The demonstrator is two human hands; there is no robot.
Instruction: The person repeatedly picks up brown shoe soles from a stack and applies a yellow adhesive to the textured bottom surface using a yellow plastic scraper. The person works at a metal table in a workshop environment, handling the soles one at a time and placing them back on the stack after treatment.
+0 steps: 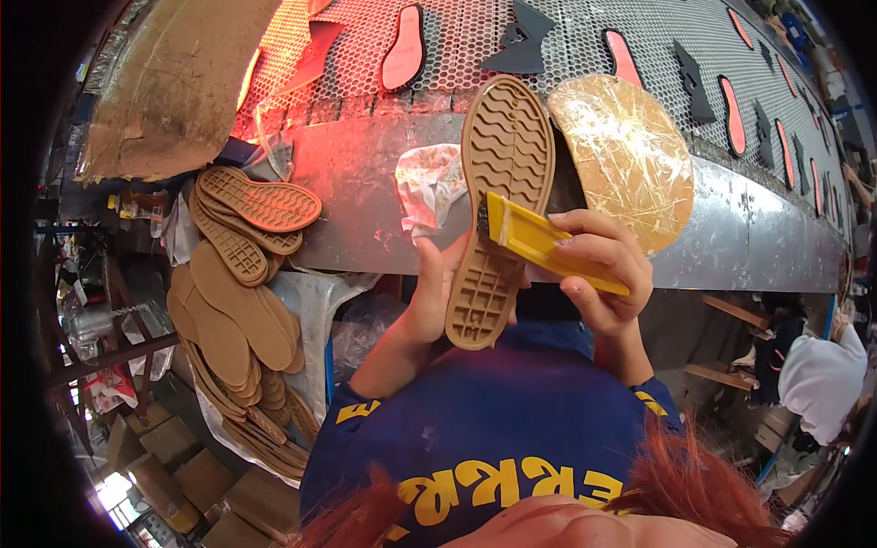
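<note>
From the head camera, the left hand (429, 297) was clamped on a tan shoe sole (498, 201), held upright with its tread facing the camera. The right hand (598, 274) gripped a yellow brush (548, 247) against its middle. Brushing looked underway; a pile of soles (242, 301) waited at left.

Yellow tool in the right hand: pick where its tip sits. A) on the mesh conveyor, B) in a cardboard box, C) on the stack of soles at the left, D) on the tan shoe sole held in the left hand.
D: the yellow tool in the right hand lies with its tip against the tan shoe sole that the left hand holds upright.
</note>
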